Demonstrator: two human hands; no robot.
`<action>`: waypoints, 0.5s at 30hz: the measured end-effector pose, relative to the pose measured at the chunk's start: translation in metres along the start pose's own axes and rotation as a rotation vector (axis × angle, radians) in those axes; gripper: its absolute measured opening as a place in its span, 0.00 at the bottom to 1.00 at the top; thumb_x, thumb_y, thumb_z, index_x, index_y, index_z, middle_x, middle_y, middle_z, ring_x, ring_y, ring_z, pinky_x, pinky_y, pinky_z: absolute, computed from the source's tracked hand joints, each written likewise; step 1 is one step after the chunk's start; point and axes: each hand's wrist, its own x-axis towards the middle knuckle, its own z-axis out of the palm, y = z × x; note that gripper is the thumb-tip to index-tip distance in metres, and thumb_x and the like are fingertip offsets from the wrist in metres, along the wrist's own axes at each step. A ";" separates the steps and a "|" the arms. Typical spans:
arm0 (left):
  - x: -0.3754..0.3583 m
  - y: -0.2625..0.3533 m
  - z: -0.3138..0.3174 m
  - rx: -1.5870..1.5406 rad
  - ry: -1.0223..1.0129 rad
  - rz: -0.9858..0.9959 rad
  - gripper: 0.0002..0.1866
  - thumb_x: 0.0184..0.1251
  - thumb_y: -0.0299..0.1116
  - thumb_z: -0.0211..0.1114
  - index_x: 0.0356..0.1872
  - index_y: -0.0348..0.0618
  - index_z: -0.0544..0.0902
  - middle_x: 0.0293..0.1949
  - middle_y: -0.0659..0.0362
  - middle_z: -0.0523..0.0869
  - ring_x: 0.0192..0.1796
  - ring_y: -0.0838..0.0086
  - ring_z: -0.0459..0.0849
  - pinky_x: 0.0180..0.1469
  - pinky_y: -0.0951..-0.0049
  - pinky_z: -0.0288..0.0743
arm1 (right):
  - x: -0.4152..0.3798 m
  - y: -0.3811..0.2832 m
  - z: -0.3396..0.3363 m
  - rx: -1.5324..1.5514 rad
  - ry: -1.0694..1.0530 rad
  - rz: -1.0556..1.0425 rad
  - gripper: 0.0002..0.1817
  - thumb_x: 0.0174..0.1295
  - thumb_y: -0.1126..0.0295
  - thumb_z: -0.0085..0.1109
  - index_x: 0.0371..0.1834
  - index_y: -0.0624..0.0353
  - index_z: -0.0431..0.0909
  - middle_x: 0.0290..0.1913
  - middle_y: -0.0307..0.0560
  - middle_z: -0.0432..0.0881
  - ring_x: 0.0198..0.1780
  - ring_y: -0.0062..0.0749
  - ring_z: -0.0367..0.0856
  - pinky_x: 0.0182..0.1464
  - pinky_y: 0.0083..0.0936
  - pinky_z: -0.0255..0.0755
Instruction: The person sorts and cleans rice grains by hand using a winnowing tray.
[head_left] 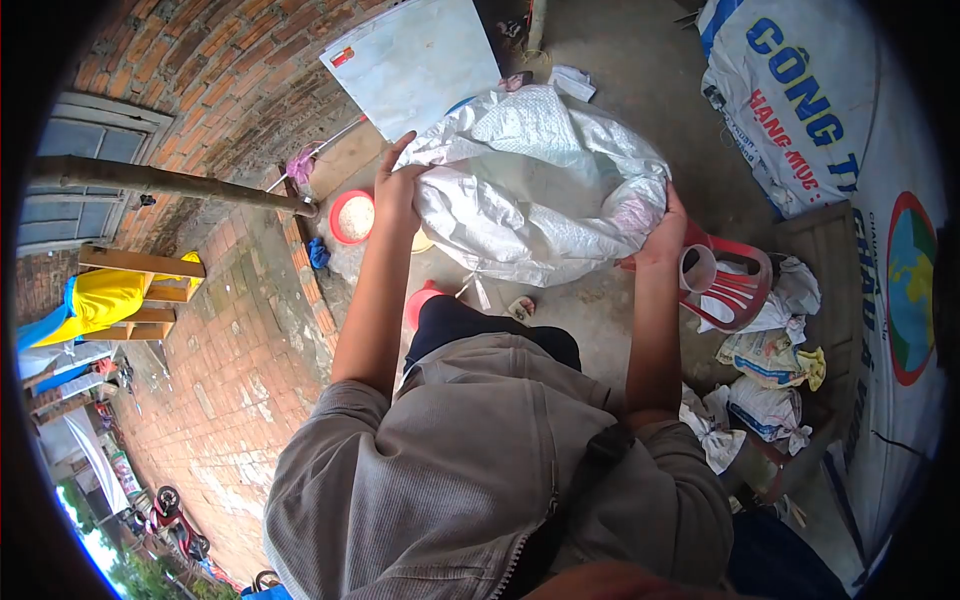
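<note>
A large white woven sack (480, 215) is held up in front of me, its mouth spread wide and its rim folded over. My left hand (400, 190) grips the rim on the left side, thumb over the edge. On the opposite side, my right hand (663, 235) is closed on the rim. The pale inside of the sack shows through the mouth, but what lies at its bottom I cannot make out. Left of the sack, beyond my left forearm, a red basin (353, 217) holds something whitish and grainy.
A red plastic chair (735, 300) with a clear plastic cup (697, 268) on it stands at the right. Several tied sacks (768, 405) lie behind it, beside a printed tarpaulin (790, 100). A white board (415, 65) leans near the brick wall (215, 65); a wooden pole (180, 187) juts in at left.
</note>
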 end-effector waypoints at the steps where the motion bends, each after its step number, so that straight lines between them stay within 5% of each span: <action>1: -0.004 0.003 0.003 0.034 0.007 0.004 0.29 0.52 0.10 0.48 0.58 0.39 0.71 0.48 0.44 0.80 0.42 0.58 0.84 0.43 0.62 0.83 | 0.000 -0.008 0.004 -0.042 0.052 0.028 0.19 0.67 0.59 0.44 0.46 0.62 0.76 0.43 0.47 0.81 0.44 0.37 0.80 0.48 0.34 0.74; 6: -0.023 -0.011 0.007 0.214 -0.108 0.202 0.27 0.52 0.12 0.52 0.57 0.36 0.71 0.50 0.51 0.80 0.48 0.69 0.81 0.49 0.75 0.76 | 0.003 -0.015 0.011 -0.229 0.108 0.081 0.19 0.63 0.57 0.50 0.46 0.63 0.76 0.42 0.46 0.81 0.43 0.35 0.80 0.47 0.33 0.74; 8: -0.026 -0.019 0.007 0.347 -0.144 0.283 0.27 0.54 0.14 0.54 0.59 0.38 0.70 0.50 0.53 0.80 0.49 0.72 0.80 0.50 0.77 0.73 | 0.008 -0.010 0.010 -0.778 0.152 -0.126 0.17 0.60 0.62 0.58 0.46 0.64 0.76 0.42 0.45 0.81 0.43 0.29 0.79 0.46 0.28 0.72; 12: -0.026 -0.012 0.008 0.376 -0.155 0.280 0.29 0.55 0.15 0.55 0.61 0.41 0.67 0.50 0.54 0.79 0.50 0.73 0.79 0.50 0.78 0.72 | 0.023 0.025 -0.010 -1.060 -0.046 -0.222 0.16 0.56 0.66 0.63 0.43 0.66 0.75 0.41 0.46 0.81 0.42 0.27 0.77 0.44 0.26 0.70; 13: -0.021 -0.008 0.009 0.433 -0.158 0.337 0.29 0.56 0.16 0.55 0.62 0.42 0.65 0.50 0.54 0.79 0.50 0.73 0.78 0.50 0.77 0.72 | 0.027 0.025 -0.011 -1.163 -0.087 -0.228 0.20 0.54 0.68 0.63 0.47 0.67 0.72 0.41 0.52 0.81 0.43 0.34 0.79 0.46 0.29 0.70; 15: -0.010 0.001 0.007 0.556 -0.163 0.460 0.31 0.58 0.17 0.57 0.64 0.44 0.63 0.48 0.56 0.79 0.49 0.74 0.78 0.48 0.76 0.73 | 0.037 0.026 -0.004 -1.327 -0.126 -0.320 0.21 0.56 0.72 0.62 0.52 0.66 0.69 0.45 0.50 0.80 0.45 0.30 0.77 0.48 0.27 0.70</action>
